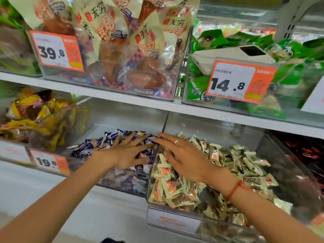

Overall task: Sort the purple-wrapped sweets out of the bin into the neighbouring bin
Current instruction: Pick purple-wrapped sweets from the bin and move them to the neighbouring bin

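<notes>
Hands first: we have our left hand (pixel 128 152) spread flat, fingers straight, pressing on the purple-wrapped sweets (pixel 98 143) in the left bin (pixel 112 185), and our right hand (pixel 184 158) equally flat and released, lying over the cream-wrapped sweets (pixel 177 190) in the right bin (pixel 175 210), its fingertips reaching the clear divider between the two. Neither hand grasps anything. As far as we can judge, the sorting looks close to finished: the purple sweets lie heaped in the left bin, and in the visible part of the right bin we spot no purple wrapper among the cream ones, though whatever lies under our right hand or deeper in the pile is hidden. What may be left is a last check through the cream pile. Counting: two hands, two bins in play, each holding dozens of sweets, too many and too blurred to count singly; one price tag (pixel 50 163) shows on the left bin.
</notes>
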The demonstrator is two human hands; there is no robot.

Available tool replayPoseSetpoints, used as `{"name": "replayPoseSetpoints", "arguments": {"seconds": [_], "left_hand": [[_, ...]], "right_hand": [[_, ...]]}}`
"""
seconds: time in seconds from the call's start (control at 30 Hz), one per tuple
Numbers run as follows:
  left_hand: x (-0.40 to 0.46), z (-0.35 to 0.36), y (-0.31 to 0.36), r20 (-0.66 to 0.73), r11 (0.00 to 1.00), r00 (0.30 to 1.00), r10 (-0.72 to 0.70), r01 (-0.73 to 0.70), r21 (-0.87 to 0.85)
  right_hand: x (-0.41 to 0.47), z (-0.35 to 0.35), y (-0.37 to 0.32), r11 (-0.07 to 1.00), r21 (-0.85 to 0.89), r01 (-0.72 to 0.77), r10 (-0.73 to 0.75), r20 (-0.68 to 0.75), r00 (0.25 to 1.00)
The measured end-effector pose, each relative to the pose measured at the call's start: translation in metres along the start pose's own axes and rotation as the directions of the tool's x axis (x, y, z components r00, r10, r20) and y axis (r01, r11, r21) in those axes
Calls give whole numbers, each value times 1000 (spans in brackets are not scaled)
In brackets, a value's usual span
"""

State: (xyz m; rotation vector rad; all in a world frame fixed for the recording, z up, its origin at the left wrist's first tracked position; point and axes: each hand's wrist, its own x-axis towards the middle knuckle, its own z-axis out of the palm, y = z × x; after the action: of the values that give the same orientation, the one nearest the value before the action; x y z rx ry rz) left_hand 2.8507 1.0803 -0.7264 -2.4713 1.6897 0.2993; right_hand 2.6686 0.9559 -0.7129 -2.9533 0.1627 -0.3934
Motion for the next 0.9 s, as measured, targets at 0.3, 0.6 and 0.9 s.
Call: {"name": "replayPoseSetpoints", "arguments": {"seconds": [0.3, 0.6, 0.9], "left_hand": [[22, -2, -20, -109, 927, 921, -374, 370, -59], [-60, -24, 72, -835, 959, 551, 8, -240, -149], [-1, -6, 142, -269, 948, 915, 302, -260, 183]], "right_hand": [[-8, -23, 5, 998, -50, -29, 28, -2, 1000], [-94, -59, 64, 937, -130, -324, 336, 76, 939], [-80, -6, 65, 951, -126, -283, 304, 205, 930]]}}
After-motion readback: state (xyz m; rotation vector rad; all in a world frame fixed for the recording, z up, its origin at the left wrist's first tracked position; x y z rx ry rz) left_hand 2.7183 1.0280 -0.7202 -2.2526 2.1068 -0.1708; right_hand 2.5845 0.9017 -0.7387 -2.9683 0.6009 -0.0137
